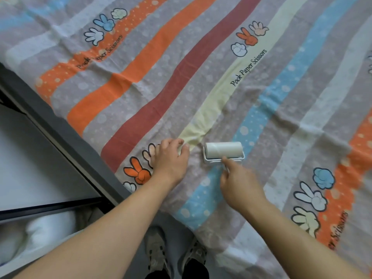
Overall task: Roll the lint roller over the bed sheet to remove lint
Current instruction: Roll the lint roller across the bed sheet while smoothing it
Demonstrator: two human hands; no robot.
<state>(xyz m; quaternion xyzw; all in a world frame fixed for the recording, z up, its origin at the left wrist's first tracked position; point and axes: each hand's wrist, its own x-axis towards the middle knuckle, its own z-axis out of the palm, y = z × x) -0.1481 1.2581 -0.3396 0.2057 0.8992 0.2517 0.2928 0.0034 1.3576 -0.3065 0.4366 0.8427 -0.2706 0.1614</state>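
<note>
Shoes stand at the near edge of the bed sheet, where the left hand presses flat, fingers loosely spread, with fabric wrinkled at its fingertips. Just beside it, the right hand grips the handle of the white lint roller, whose drum rests on the sheet.
</note>
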